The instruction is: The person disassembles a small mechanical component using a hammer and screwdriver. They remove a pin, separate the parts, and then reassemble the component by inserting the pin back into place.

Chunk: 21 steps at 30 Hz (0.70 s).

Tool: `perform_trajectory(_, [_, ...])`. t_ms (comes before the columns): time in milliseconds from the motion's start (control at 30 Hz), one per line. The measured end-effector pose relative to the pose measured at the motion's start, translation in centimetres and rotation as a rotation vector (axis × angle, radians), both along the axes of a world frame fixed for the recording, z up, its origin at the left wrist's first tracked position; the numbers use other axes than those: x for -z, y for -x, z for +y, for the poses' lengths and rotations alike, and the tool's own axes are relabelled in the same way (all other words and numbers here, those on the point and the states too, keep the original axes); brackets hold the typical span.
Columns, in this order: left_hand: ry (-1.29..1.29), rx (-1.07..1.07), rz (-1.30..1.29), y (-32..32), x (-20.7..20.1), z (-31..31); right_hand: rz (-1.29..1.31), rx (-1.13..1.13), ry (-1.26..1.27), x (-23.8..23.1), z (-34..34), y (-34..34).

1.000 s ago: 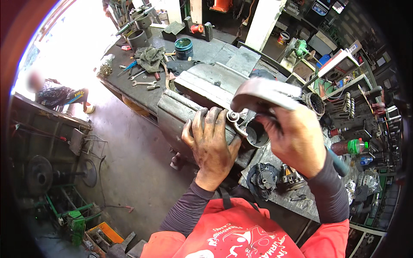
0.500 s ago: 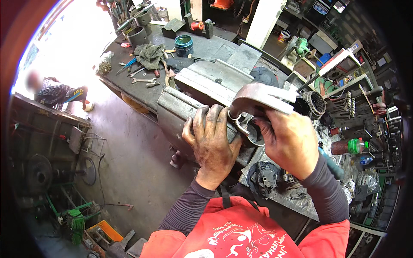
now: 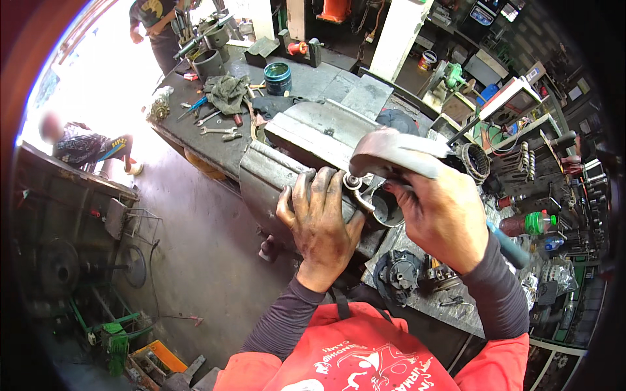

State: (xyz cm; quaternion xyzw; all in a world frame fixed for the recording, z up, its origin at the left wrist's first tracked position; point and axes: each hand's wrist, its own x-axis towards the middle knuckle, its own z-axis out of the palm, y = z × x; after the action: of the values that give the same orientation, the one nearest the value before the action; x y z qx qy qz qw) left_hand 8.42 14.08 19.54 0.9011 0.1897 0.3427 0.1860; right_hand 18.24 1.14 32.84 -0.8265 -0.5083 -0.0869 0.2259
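A large grey bench vise [image 3: 280,176] stands at the table's corner. A curved metal part [image 3: 362,199] with a round eye at one end rests by its jaws. My left hand [image 3: 323,225] lies over the near jaw with bent fingers; its index finger and thumb grip the part's side. My right hand [image 3: 447,218] is closed round a hammer [image 3: 401,150]; its grey head is raised above the eye. The hammer's blue handle [image 3: 508,246] shows behind my right wrist. A ring-shaped opening lies under my right fingers, partly hidden.
Wrenches [image 3: 220,130], a rag [image 3: 227,93] and a dark blue tin [image 3: 278,78] lie on the workbench. A motor-like part [image 3: 399,274] and a green-topped bottle [image 3: 538,222] stand on the right-hand table. One person [image 3: 91,143] sits at left; another [image 3: 160,32] stands beyond the bench.
The hammer has shifted slightly, and its handle has swung a little outward. More of the part's eye shows. The standing person has come further into view at the upper left.
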Motion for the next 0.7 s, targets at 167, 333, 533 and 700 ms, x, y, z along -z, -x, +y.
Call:
perform_trajectory(167, [0.020,0.000,-0.013,-0.03,-0.04,-0.10,0.001,0.072,0.040,0.36,-0.49,-0.15])
perform_trajectory(333, [-0.027,-0.011,-0.009,-0.20,-0.08,-0.02,-0.016,0.032,-0.085,-0.05,-0.54,-0.41])
perform_trajectory(533, [-0.008,-0.010,0.002,0.00,-0.01,-0.08,0.061,0.025,0.135,0.35,-0.12,0.02])
perform_trajectory(700, [-0.023,-0.008,-0.008,-0.03,0.03,-0.03,-0.098,0.053,-0.140,0.46,-0.50,-0.18])
